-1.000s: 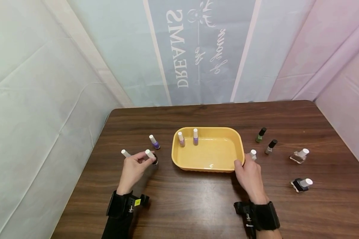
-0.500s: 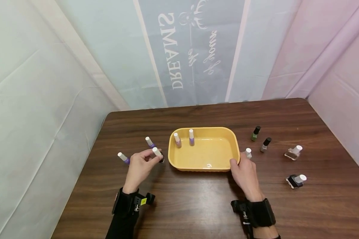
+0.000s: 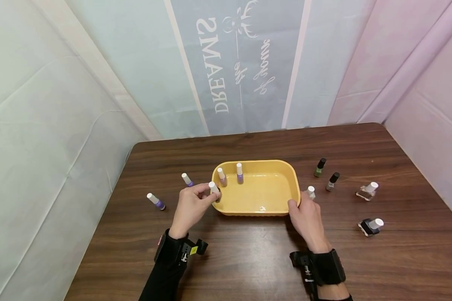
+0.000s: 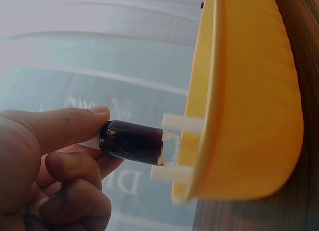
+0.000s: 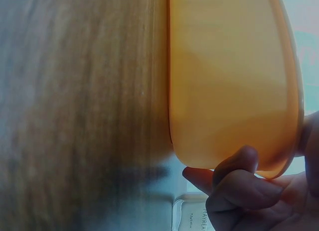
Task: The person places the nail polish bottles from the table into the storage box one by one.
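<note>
With my left hand [image 3: 191, 205] I am pinching a dark bottle [image 4: 134, 142] near its white cap, holding it up at the left rim of the yellow tray [image 3: 260, 202]. My right hand [image 3: 309, 219] is gripping the tray's right end, by the near corner. A pinkish bottle [image 3: 223, 181] and a lilac bottle [image 3: 240, 179] are resting inside, toward the far left. Two purple bottles [image 3: 160, 204] are sitting on the surface [image 3: 248, 259] to the left.

Both hands extend forward, left hand [image 3: 191, 205] pinching, right hand [image 3: 309, 219] gripping with fingers [image 5: 244, 191] curled
</note>
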The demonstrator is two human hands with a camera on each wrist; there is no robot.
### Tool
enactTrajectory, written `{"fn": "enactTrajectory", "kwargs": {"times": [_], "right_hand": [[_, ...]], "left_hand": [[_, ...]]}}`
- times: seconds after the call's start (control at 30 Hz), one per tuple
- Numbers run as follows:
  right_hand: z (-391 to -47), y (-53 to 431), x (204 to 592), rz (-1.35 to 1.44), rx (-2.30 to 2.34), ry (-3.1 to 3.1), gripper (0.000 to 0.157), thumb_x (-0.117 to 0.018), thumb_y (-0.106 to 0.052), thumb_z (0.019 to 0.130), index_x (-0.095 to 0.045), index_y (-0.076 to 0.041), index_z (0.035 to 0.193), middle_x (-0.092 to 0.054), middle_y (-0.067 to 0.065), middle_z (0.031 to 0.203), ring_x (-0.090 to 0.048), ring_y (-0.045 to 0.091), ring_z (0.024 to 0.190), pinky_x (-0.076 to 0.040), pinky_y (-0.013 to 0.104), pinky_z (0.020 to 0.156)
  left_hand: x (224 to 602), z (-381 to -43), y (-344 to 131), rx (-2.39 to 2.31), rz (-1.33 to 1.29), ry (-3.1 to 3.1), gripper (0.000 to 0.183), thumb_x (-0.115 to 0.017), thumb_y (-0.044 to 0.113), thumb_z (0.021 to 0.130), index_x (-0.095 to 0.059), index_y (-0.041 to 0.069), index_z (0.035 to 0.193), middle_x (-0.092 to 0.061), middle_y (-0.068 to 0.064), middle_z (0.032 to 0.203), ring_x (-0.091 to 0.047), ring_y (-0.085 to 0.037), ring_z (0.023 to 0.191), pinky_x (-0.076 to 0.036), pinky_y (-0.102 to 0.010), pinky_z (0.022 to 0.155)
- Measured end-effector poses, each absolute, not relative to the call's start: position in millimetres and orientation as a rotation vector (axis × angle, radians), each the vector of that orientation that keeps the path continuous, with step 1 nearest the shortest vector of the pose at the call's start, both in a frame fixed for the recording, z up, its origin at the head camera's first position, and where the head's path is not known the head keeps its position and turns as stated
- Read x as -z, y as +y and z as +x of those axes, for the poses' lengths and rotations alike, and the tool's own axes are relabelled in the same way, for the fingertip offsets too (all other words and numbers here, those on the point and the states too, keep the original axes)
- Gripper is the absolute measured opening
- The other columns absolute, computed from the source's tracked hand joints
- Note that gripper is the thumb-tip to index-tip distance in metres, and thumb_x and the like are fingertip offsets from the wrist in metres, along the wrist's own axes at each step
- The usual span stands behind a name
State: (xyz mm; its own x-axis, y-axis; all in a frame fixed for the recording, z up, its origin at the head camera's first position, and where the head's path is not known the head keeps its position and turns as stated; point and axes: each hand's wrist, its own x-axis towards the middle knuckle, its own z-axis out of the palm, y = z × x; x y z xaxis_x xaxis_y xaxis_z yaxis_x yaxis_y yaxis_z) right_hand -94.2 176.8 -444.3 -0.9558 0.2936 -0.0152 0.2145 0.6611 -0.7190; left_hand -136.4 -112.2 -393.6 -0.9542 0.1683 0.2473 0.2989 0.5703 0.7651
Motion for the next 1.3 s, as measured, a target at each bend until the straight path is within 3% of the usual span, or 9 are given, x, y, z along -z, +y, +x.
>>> {"fn": "enactTrajectory", "kwargs": {"times": [0.57, 0.77, 1.3], "right_hand": [[-94.1, 177.2, 445.4, -0.443, -1.192, -2.780, 0.030, -0.040, -0.018, 0.093, -0.054, 0.003, 0.110, -0.053, 0.013, 0.084, -0.049, 0.026, 0.073, -0.040, 0.037, 0.065], [-94.7, 177.0, 445.5, -0.453, -1.197, -2.772, 0.035, -0.040, -0.018, 0.092, -0.054, 0.004, 0.115, -0.057, 0.016, 0.091, -0.051, 0.027, 0.078, -0.042, 0.039, 0.069], [-94.8, 176.9, 448.0, -0.440, -1.194, -2.752, 0.032, -0.041, -0.018, 0.092, -0.055, 0.003, 0.111, -0.058, 0.016, 0.091, -0.052, 0.027, 0.079, -0.043, 0.040, 0.071]], "left_hand": [[389.0, -144.7, -71.4, 1.338, -0.473, -2.687, 0.013, -0.071, 0.025, 0.081, -0.073, 0.015, 0.089, -0.047, 0.004, 0.055, -0.037, -0.008, 0.047, -0.023, -0.022, 0.044], [390.5, -149.8, -59.8, 1.344, -0.516, -2.685, 0.016, -0.070, 0.026, 0.081, -0.075, 0.015, 0.092, -0.053, 0.004, 0.056, -0.040, -0.008, 0.047, -0.024, -0.021, 0.043], [389.0, -159.3, -31.3, 1.352, -0.522, -2.715, 0.012, -0.070, 0.026, 0.080, -0.073, 0.016, 0.085, -0.058, 0.000, 0.060, -0.042, -0.011, 0.048, -0.023, -0.024, 0.046]]}}
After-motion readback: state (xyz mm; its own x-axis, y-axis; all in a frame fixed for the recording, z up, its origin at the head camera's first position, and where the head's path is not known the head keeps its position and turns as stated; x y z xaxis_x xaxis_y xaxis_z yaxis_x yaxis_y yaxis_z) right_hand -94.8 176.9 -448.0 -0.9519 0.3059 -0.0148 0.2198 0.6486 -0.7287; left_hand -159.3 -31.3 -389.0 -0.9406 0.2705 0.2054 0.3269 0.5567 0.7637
